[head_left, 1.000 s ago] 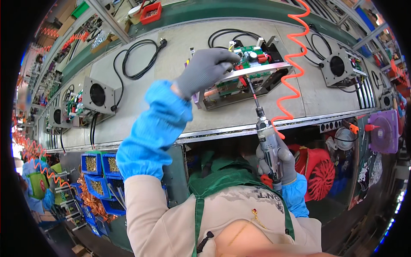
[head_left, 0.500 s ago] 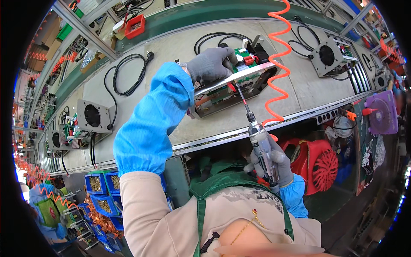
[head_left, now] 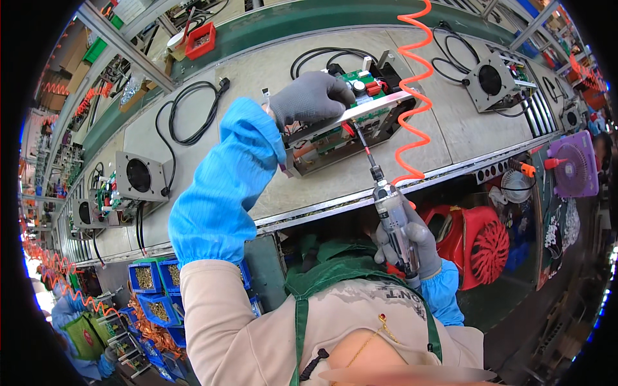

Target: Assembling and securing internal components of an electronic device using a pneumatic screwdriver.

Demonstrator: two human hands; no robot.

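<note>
**Hidden / cut off / unreadable**

Left hand (head_left: 312,98) covers the near left end of the open metal chassis (head_left: 351,132); fingertips lost over its top edge. Right hand (head_left: 412,241) wraps the pneumatic screwdriver (head_left: 393,219), so the lower grip is covered. Bit tip disappears behind the chassis rim at upper centre; contact point can't be seen. Green circuit board (head_left: 364,80) parts too small to identify. Orange coiled hose (head_left: 415,83) runs off the top edge. Contents of the blue bins (head_left: 151,278), lower left, too small to tell. Purple fan (head_left: 576,164) at right smeared by lens bend. Bottom centre blurred.
</note>
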